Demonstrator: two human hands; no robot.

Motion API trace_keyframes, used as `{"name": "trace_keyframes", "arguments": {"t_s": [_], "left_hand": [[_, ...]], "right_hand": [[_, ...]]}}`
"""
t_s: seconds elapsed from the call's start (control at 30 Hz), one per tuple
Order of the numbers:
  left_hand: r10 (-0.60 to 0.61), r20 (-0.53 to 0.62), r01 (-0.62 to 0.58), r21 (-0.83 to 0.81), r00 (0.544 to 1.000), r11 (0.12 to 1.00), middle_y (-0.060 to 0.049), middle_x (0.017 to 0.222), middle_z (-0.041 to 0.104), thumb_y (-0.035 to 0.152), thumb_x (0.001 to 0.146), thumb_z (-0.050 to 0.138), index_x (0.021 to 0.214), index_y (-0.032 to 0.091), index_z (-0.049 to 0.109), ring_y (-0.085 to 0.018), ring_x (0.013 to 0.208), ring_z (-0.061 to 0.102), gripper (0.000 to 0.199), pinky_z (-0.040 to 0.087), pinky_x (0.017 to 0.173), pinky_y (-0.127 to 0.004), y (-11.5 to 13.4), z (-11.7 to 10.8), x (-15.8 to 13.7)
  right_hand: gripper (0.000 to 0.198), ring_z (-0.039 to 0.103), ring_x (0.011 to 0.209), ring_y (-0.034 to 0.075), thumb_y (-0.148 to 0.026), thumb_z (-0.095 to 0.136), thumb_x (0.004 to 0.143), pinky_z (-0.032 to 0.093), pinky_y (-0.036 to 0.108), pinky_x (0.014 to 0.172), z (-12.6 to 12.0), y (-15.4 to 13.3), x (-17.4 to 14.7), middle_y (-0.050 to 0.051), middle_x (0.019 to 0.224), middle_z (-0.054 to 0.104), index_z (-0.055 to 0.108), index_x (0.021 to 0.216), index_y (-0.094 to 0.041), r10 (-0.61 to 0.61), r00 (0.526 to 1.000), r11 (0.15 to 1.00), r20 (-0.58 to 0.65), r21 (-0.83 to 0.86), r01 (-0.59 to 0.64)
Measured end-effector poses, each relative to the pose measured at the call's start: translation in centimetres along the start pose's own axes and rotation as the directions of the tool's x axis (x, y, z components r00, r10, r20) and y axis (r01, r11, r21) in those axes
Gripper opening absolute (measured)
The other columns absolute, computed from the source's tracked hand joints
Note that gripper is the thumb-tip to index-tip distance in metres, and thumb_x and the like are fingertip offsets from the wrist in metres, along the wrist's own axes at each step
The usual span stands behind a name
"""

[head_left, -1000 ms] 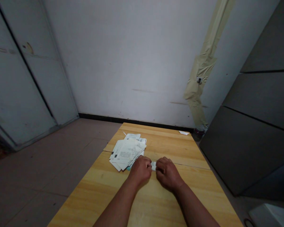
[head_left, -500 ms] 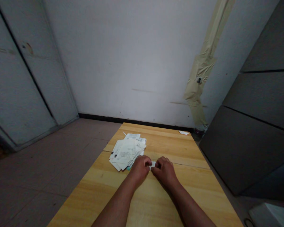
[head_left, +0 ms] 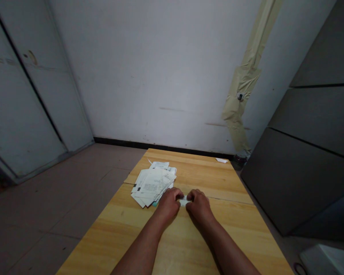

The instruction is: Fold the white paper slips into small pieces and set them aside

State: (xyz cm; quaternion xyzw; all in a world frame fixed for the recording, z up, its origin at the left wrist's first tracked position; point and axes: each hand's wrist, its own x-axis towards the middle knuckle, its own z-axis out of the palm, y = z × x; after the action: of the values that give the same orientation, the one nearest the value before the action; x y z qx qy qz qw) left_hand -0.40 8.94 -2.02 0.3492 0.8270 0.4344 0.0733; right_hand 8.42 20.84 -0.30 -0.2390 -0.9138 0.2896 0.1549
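Between my two hands is a small piece of white paper [head_left: 184,201], low over the wooden table; most of it is covered by fingers. My left hand [head_left: 170,201] pinches its left end with curled fingers and thumb. The right end is gripped the same way by my right hand [head_left: 199,203]. Just left of my left hand lies a loose pile of printed paper sheets [head_left: 152,184], overlapping at different angles. A bit of something turquoise [head_left: 155,204] peeks out under the pile's near edge.
The wooden table [head_left: 218,229] has a seam across it. A white paper scrap [head_left: 221,160] lies at its far right corner. Beyond stand a white wall with a taped strip [head_left: 240,95], a grey cabinet [head_left: 315,160] at right and pale doors [head_left: 25,95] at left.
My right hand has shifted slightly away from the left, so more of the small paper shows between them. The pile has not been disturbed.
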Motion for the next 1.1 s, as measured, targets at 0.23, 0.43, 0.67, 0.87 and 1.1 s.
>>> {"name": "trace_keyframes", "arguments": {"t_s": [0.23,0.43,0.67,0.87,1.1], "left_hand": [[-0.023,-0.004,0.023,-0.009,1.0,1.0,-0.002,0.085,0.066,-0.008,0.056,0.052,0.082,0.016,0.069,-0.017,0.085,0.057,0.039,0.042,0.076,-0.027,0.1,0.0,-0.2],[0.083,-0.048,-0.084,-0.004,0.995,0.996,-0.002,0.085,0.069,-0.008,0.06,0.047,0.079,0.018,0.071,-0.017,0.087,0.058,0.04,0.043,0.08,-0.028,0.0,0.2,-0.6],[0.076,-0.073,-0.077,-0.01,0.994,0.997,-0.002,0.086,0.071,-0.008,0.06,0.045,0.082,0.019,0.072,-0.017,0.087,0.06,0.044,0.044,0.082,-0.028,0.3,0.2,-0.8],[0.077,-0.06,-0.078,-0.012,0.995,0.997,-0.003,0.086,0.07,-0.009,0.063,0.043,0.086,0.018,0.071,-0.015,0.084,0.06,0.045,0.045,0.079,-0.026,0.7,0.2,-0.9],[0.118,-0.041,-0.117,0.021,0.992,0.993,-0.004,0.088,0.067,0.008,0.065,0.061,0.088,0.018,0.07,-0.019,0.087,0.059,0.026,0.044,0.079,-0.029,1.7,-0.2,-1.2]], "right_hand": [[0.031,0.057,0.073,0.018,-0.001,0.043,0.046,0.042,0.026,0.065,0.4,1.9,0.6,0.001,0.071,0.06,0.058,0.065,-0.021,-0.049,0.997,0.974,-0.059,0.218,0.061],[0.054,0.067,0.091,0.019,-0.001,0.039,0.051,0.052,0.031,0.085,-0.1,3.2,0.8,0.006,0.096,0.069,0.069,0.092,-0.018,-0.067,0.993,0.889,-0.092,0.446,0.102],[0.064,0.065,0.101,0.02,0.001,0.041,0.055,0.05,0.032,0.094,-0.2,3.0,0.5,0.007,0.105,0.071,0.071,0.109,-0.018,-0.155,0.988,0.949,-0.018,0.275,0.154],[0.053,0.062,0.1,0.023,-0.005,0.049,0.063,0.05,0.035,0.092,-0.8,2.5,0.3,0.008,0.105,0.072,0.071,0.11,-0.017,-0.202,0.979,0.968,0.007,0.156,0.198],[0.05,0.064,0.101,0.023,-0.008,0.053,0.066,0.05,0.036,0.091,-0.2,2.9,0.4,0.009,0.108,0.071,0.07,0.112,-0.019,-0.183,0.983,0.947,-0.023,0.266,0.183]]}}
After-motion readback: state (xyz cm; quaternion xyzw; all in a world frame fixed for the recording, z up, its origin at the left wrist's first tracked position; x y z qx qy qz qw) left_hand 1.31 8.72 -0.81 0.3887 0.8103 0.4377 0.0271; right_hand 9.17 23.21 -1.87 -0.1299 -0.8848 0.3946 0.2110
